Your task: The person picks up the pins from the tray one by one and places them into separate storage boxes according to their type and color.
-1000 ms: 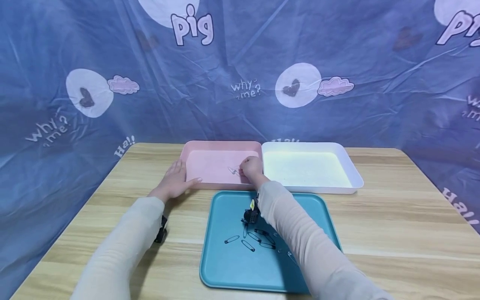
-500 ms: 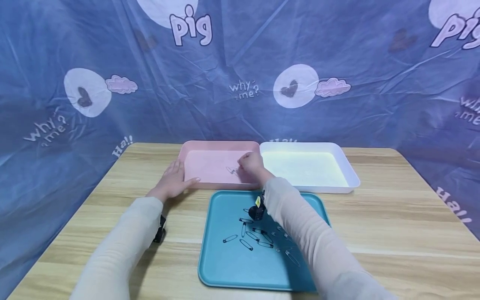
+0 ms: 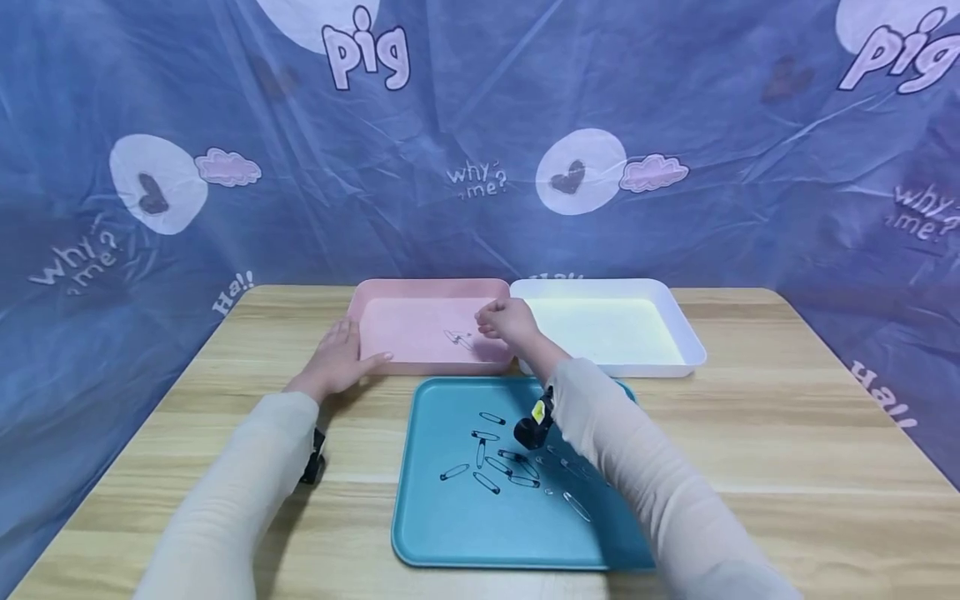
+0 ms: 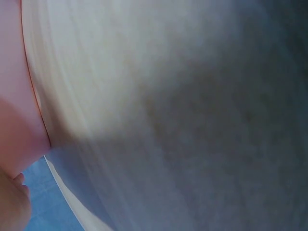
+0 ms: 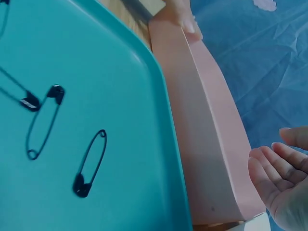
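Resting the left hand (image 3: 333, 360) at the pink bin's (image 3: 420, 287) 8 o'clock corner, with straight fingers, thumb out. Hanging the right hand (image 3: 510, 322) over the 3 o'clock end, loosely open. Got some silver pins (image 3: 459, 340) in that bin at 4 o'clock, plus black pins (image 3: 486, 483) mid teal tray (image 3: 450, 529). Also spotting a white bin (image 3: 673, 321) at 1 o'clock from the tray. Can read "pig", "why? me?" and "Ha!!" on the backdrop (image 3: 300, 225).

The tray (image 3: 450, 533) is blue-green, the pins (image 5: 82, 187) black or silver. One box (image 3: 420, 368) is pink, another box (image 3: 615, 371) white. The blue cloth (image 3: 450, 237) has pink clouds (image 3: 653, 173) and grey hearts (image 3: 569, 177).
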### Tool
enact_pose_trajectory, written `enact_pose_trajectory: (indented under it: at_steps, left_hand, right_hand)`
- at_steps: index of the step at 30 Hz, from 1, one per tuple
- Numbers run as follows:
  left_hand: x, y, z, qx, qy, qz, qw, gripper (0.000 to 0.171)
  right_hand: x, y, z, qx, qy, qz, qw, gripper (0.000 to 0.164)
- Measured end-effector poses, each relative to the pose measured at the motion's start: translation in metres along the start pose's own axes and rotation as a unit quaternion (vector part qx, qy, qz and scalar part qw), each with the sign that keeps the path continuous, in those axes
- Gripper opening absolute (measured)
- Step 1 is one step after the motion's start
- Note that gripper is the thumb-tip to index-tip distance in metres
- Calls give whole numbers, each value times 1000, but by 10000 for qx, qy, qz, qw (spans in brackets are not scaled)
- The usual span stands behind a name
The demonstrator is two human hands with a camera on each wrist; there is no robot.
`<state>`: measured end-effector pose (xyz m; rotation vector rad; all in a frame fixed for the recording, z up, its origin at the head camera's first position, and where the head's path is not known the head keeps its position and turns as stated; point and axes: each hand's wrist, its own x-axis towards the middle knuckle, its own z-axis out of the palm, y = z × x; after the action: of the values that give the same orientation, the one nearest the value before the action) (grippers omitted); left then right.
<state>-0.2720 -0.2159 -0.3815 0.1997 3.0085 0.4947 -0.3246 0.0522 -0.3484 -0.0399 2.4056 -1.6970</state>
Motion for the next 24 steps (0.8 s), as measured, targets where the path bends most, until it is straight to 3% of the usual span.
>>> enact_pose_trajectory:
  at_steps: [9,24]
  left_hand:
    - [0,0,-1,-6,13,24,10000,97]
    - [-13,8,5,-5,69,-58,10000,97]
  right_hand:
    - [-22,-4,-14,-124,-122,-60,9998,18]
    - [-59,9,-49,-375,-600,-462,9964,25]
